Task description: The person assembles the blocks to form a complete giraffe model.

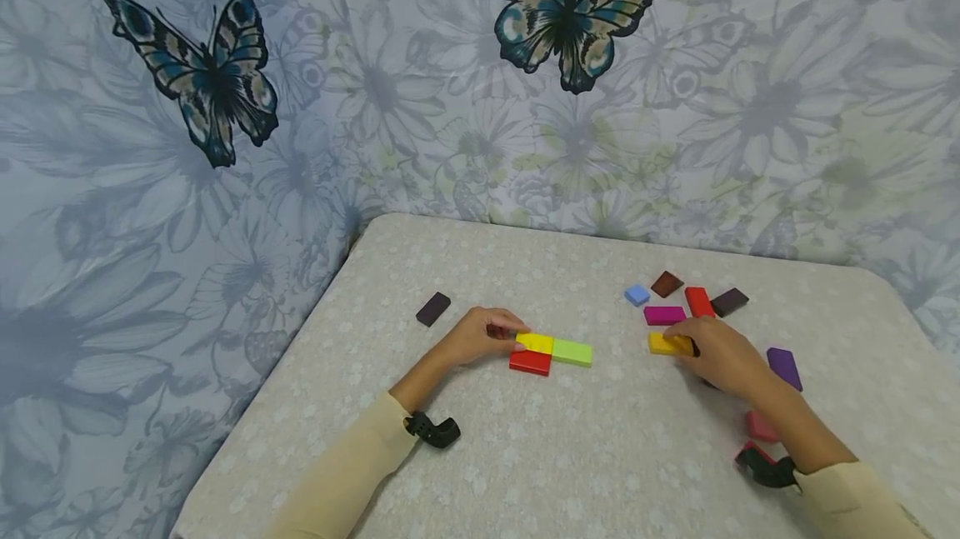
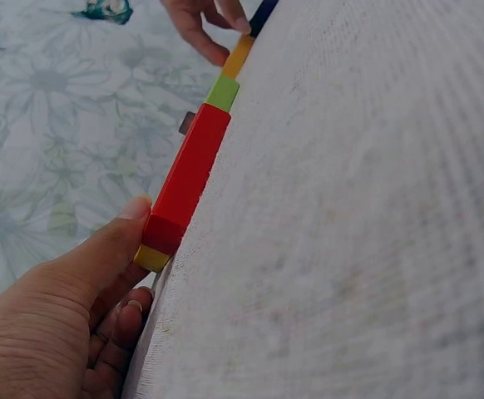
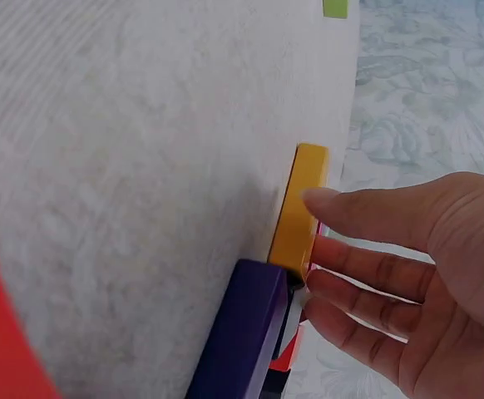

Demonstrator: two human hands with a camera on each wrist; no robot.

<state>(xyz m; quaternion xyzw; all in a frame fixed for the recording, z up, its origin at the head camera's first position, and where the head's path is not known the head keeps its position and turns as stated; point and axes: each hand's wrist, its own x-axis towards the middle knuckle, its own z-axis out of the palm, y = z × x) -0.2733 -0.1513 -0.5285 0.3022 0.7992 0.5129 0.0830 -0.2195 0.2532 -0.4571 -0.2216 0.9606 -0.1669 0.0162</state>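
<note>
My left hand (image 1: 482,334) pinches the left end of a bright yellow block (image 1: 535,344) between thumb and fingers. A red block (image 1: 529,363) lies against its near side, and a lime green block (image 1: 572,353) meets its right end. In the left wrist view, the thumb reaches the yellow block (image 2: 151,258) beside the red one (image 2: 189,177). Farther right, my right hand (image 1: 722,358) holds an orange-yellow block (image 1: 667,344) flat on the table. The right wrist view shows the thumb on this orange-yellow block (image 3: 302,208), with a dark purple block (image 3: 239,331) nearby.
Beyond the right hand lie blue (image 1: 637,295), brown (image 1: 667,284), magenta (image 1: 664,316), red (image 1: 699,301) and dark (image 1: 730,301) blocks. A purple block (image 1: 784,369) and a pinkish-red one (image 1: 762,426) are by the right forearm. Another dark block (image 1: 433,309) lies left. Walls border the table (image 1: 525,456).
</note>
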